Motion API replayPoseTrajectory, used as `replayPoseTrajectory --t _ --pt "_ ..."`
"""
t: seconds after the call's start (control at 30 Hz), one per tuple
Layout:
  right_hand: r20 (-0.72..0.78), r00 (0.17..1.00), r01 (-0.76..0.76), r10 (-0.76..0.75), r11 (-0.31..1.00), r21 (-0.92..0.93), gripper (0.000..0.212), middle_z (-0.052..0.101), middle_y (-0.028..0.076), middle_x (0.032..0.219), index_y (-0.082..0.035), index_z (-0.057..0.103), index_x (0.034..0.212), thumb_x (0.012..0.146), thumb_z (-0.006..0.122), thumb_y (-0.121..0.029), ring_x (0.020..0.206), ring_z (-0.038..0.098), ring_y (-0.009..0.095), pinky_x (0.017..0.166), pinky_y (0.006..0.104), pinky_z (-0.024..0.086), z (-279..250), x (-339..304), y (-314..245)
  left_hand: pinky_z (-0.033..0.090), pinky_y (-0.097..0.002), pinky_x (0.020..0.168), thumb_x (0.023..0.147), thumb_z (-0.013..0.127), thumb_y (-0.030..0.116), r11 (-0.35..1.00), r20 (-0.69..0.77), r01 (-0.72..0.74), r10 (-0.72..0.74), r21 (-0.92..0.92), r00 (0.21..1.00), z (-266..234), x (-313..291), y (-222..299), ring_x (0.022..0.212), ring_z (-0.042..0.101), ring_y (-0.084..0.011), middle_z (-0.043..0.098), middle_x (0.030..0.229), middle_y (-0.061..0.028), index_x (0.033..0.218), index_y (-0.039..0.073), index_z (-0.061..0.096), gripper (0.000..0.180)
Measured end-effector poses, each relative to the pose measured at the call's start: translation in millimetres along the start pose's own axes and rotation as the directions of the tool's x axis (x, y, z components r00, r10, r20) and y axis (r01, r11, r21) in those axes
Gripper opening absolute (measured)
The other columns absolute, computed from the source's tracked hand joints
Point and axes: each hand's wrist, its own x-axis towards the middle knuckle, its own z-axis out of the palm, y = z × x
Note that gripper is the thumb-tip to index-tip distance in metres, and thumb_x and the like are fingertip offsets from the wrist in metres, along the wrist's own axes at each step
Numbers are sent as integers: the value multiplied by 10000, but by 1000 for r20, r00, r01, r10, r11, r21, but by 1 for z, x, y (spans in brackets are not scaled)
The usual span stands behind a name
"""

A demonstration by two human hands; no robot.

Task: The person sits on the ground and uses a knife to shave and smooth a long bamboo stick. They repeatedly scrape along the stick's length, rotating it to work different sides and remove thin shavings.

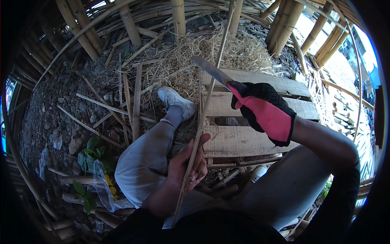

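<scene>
We look through a single wide fisheye view, taken from the left of two cameras worn side by side on the person's head. It faces down and somewhat forward, upright and unmirrored, so its left is the person's own left. The legs (pixel 142 168) lie close below us; the left hand (pixel 180 163) and the gloved right hand (pixel 266 112) are near, around the centre. Beyond them we see the slatted surface (pixel 243 140), then, farther off, bamboo posts (pixel 178 18) bowing along the dark, rounded rim.
</scene>
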Motion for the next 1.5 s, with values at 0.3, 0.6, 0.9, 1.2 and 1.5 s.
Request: replayPoseTrajectory --t 0.3,0.6,0.9,1.2,1.5 --pt "-44 997 58 -64 989 -135 247 660 56 740 -49 700 1078 959 583 -231 598 614 112 577 300 502 2 -6 -11 318 -254 386 1088 374 328 1000 -30 -19 19 -22 999 -5 -1 -7 350 385 -97 424 474 -4 1378 19 507 444" --pt "-2 991 134 -136 981 -141 230 714 94 900 -102 701 1071 957 559 -244 886 689 212 783 365 536 -1 -3 -2 302 -247 386 1085 384 324 999 11 -22 22 38 1000 -2 -4 -3 345 375 -92 438 479 -7 1397 1 483 460" --pt "-141 987 -52 79 981 185 220 690 131 812 -1 667 1022 944 586 -190 770 694 264 705 380 536 6 -1 2 241 -264 343 1086 377 324 999 20 -34 34 20 999 0 0 -4 315 315 -99 445 468 -24 1410 -29 469 487" --pt "-2 999 35 -35 999 38 278 724 113 949 -117 703 1147 975 585 -300 841 693 258 782 393 531 14 -6 2 257 -255 344 1090 364 314 1000 92 -20 19 12 996 -5 0 -7 311 315 -99 439 460 -19 1394 -17 499 469" --pt "-20 957 241 -288 835 -494 298 704 225 983 -63 684 1162 942 618 -253 946 717 291 839 394 556 -4 0 -5 260 -251 342 1085 374 335 999 37 -27 26 20 999 -5 -1 -4 308 327 -85 456 470 -5 1368 17 513 448"
